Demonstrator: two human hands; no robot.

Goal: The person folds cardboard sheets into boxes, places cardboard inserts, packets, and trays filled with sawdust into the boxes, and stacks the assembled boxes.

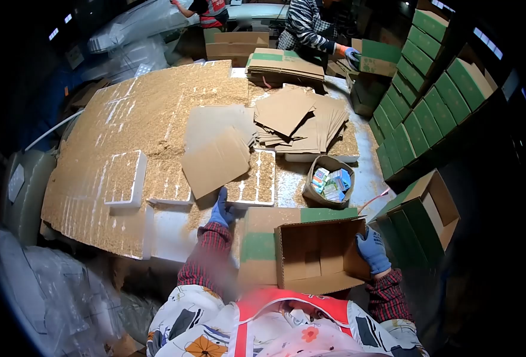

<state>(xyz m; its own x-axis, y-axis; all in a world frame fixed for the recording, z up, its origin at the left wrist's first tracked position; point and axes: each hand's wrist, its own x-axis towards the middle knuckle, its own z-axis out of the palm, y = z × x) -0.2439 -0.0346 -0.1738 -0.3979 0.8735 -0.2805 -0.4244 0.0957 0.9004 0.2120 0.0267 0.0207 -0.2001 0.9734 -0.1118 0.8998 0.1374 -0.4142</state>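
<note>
My left hand (220, 209), in a blue glove, is at the lower edge of a flat brown cardboard sheet (215, 163), with its fingertips at that edge and seeming to grip it. The sheet lies slanted over a greyer sheet (218, 122) and a white foam tray (263, 178) filled with tan grains. My right hand (373, 251), also gloved, is closed on the right wall of an open cardboard box (319, 256). The box's inside shows, with nothing in it. Beneath the box lies green-and-brown cardboard (258, 238).
Grain-filled trays (123, 178) cover the table's left. Loose cardboard sheets (286, 113) and flattened boxes (283, 66) lie behind. A bin (328, 181) holds small cartons. Green boxes (417, 140) are stacked at right, near another open box (420, 214). Another person (310, 30) handles a box opposite.
</note>
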